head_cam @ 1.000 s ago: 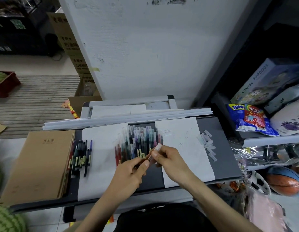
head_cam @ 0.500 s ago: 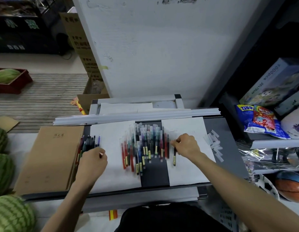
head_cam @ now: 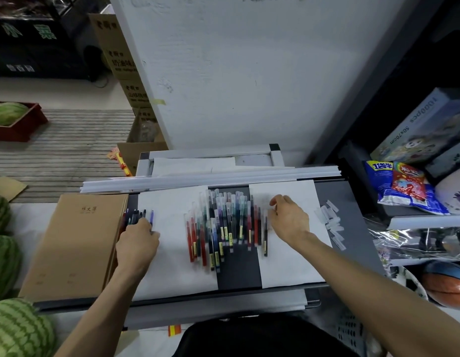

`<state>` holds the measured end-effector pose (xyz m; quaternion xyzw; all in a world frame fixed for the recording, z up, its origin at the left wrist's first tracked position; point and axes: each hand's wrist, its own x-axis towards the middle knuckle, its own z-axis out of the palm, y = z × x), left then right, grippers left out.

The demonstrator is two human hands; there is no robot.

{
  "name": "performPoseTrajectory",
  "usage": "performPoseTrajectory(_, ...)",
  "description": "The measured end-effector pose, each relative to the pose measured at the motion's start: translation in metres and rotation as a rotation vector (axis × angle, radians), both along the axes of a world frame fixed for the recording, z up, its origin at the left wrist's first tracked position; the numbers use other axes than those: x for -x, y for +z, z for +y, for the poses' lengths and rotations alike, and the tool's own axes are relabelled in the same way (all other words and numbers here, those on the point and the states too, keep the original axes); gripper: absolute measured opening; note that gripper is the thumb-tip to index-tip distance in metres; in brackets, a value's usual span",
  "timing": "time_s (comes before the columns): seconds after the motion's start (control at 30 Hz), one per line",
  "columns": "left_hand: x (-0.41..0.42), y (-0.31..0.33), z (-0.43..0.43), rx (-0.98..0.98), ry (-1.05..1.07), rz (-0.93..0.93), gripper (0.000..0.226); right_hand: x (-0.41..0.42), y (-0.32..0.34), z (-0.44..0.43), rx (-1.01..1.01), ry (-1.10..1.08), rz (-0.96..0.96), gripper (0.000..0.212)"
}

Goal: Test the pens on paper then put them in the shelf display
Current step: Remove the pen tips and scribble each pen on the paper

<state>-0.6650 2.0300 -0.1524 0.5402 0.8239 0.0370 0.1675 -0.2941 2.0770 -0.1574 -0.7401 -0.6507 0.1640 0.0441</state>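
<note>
On shelf (head_cam: 334,202), pen pile (head_cam: 223,228) just beside right hand (head_cam: 288,220), slack, empty; left hand (head_cam: 137,243): grip unclear.

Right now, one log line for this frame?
left hand: touching small pen group, grip unclear | right hand: over right paper sheet beside main pen pile, grip blurred | loose caps: right of sheet

Small shop: loose pens (head_cam: 223,228), snack packets (head_cam: 404,188), puzzle box (head_cam: 417,124), watermelons (head_cam: 17,331), stacked notebooks (head_cam: 77,243).

Pens (head_cam: 223,228) between two paper sheets (head_cam: 172,240)
</note>
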Motion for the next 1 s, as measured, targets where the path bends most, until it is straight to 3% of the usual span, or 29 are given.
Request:
performPoseTrajectory(0.1, 0.004, -0.001, 0.002, -0.01, 0.068, -0.041, 0.015, -0.005, 0.001, 0.012, 0.018, 0.127, -0.051, 0.048)
performPoseTrajectory(0.17, 0.007, -0.003, 0.004, 0.003, 0.092, -0.065, 0.018, -0.004, 0.0, 0.018, 0.044, 0.166, -0.111, 0.054)
performPoseTrajectory(0.27, 0.007, -0.006, 0.004, 0.044, 0.054, -0.064, 0.031, -0.003, -0.005, 0.024, 0.044, 0.176, -0.148, 0.048)
performPoseTrajectory(0.4, 0.002, -0.004, 0.003, 0.09, 0.013, 0.014, 0.023, -0.006, -0.01, 0.025, 0.003, 0.114, -0.143, 0.036)
performPoseTrajectory(0.5, -0.001, -0.003, -0.001, 0.048, 0.002, 0.011, 0.029, -0.014, -0.016, 0.021, -0.023, 0.053, -0.084, 0.029)
performPoseTrajectory(0.57, -0.003, -0.002, -0.005, 0.011, 0.01, -0.044, 0.028, -0.018, -0.017, 0.017, -0.025, -0.049, 0.041, 0.026)
performPoseTrajectory(0.73, -0.022, 0.005, -0.016, 0.007, -0.021, -0.34, 0.012, -0.009, -0.007, -0.011, -0.052, -0.339, 0.588, 0.024)
performPoseTrajectory(0.83, -0.041, 0.017, -0.027, -0.009, -0.09, -0.517, 0.024, 0.007, 0.012, -0.036, 0.01, -0.367, 0.903, 0.011)
performPoseTrajectory(1.0, -0.074, 0.058, -0.045, -0.054, -0.363, -0.67, 0.032, 0.03, 0.055, -0.068, 0.125, -0.265, 1.27, 0.012)
